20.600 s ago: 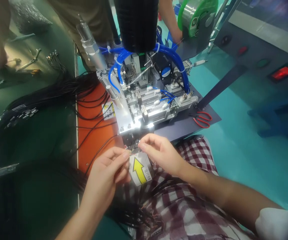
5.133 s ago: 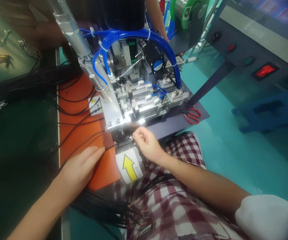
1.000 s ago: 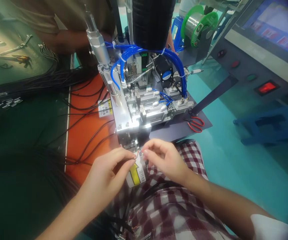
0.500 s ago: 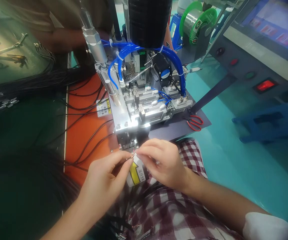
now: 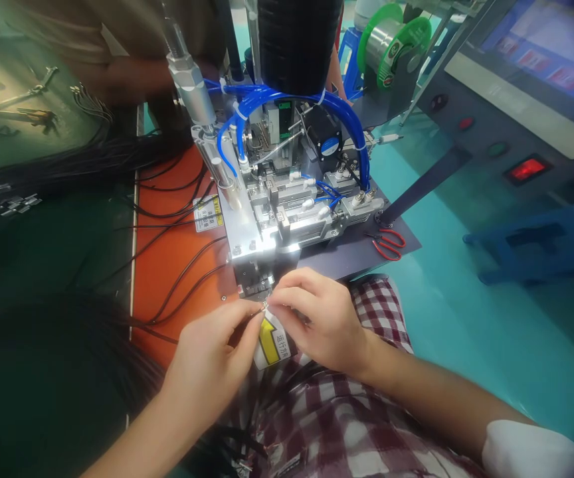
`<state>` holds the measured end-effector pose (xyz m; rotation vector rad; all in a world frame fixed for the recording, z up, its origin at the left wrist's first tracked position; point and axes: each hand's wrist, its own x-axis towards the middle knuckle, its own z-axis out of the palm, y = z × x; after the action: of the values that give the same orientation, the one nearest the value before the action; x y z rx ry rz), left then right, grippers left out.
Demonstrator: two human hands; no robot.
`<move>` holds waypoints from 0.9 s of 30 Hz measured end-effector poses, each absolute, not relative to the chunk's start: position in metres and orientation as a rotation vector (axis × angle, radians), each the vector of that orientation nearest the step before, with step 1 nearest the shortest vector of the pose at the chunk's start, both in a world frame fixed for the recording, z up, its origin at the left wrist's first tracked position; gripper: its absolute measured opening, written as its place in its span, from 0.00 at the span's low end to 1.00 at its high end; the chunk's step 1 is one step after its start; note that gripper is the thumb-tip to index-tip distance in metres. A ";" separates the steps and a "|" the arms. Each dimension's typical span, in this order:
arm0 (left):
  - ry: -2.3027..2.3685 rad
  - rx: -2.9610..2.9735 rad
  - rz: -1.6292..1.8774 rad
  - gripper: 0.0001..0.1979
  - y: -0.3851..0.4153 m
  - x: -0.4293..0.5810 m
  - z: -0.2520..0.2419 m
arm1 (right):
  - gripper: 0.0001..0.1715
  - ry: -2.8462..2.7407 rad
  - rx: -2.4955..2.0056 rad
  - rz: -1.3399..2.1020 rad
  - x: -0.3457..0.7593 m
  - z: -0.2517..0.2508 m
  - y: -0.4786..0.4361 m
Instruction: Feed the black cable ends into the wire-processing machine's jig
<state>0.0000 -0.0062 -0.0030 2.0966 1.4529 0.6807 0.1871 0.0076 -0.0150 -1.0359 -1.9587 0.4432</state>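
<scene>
My left hand [image 5: 212,355] and my right hand [image 5: 317,318] meet in front of a small metal machine [image 5: 277,212]. Both pinch the stripped end of a thin black cable [image 5: 192,289] just below the machine's dark front slot [image 5: 254,285]. The fingertips touch over a white label with a yellow arrow [image 5: 272,338]. The cable runs back to the left across an orange mat [image 5: 167,265]. The fine wire ends between my fingers are too small to make out.
Blue air hoses [image 5: 341,119] and a silver cylinder [image 5: 192,93] rise from the machine. Red snips [image 5: 389,244] lie on its dark base plate. Bundles of black cables [image 5: 68,169] cover the green bench at left. A green solder spool [image 5: 391,40], a control panel [image 5: 516,126], and another person's arm behind.
My right hand has slid a little left and down, closing onto my left fingertips over the arrow label. The machine and cables have stayed put.
</scene>
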 end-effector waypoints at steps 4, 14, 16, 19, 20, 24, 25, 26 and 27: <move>1.510 2.080 0.737 0.06 -0.006 0.002 -0.006 | 0.07 -1.950 -1.036 0.410 0.186 -0.016 0.008; 1.501 1.683 0.908 0.05 -0.009 0.003 -0.006 | 0.05 -1.431 -1.214 1.018 0.170 -0.018 0.000; 1.496 1.637 0.905 0.06 -0.007 0.004 -0.005 | 0.04 -1.327 -1.237 1.165 0.168 -0.017 0.000; 1.491 1.618 0.907 0.06 -0.006 0.005 -0.004 | 0.09 -1.299 -1.220 1.206 0.170 -0.019 -0.001; 1.491 1.618 0.906 0.06 -0.005 0.005 -0.004 | 0.10 -1.323 -1.210 1.167 0.171 -0.019 -0.001; 1.484 1.622 0.906 0.06 -0.005 0.005 -0.004 | 0.07 -1.486 -1.139 0.927 0.173 -0.019 0.000; 1.481 1.621 0.902 0.05 -0.005 0.005 -0.004 | 0.06 -1.523 -1.117 0.880 0.174 -0.018 0.002; 1.478 1.622 0.899 0.05 -0.006 0.005 -0.004 | 0.06 -1.553 -1.099 0.841 0.173 -0.017 0.003; 1.473 1.624 0.894 0.05 -0.006 0.005 -0.003 | 0.05 -1.580 -1.089 0.812 0.173 -0.015 0.004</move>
<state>0.0050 -0.0057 -0.0033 1.6235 1.4730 0.8938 0.1734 0.0039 -0.0153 -1.0886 -1.5799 0.8121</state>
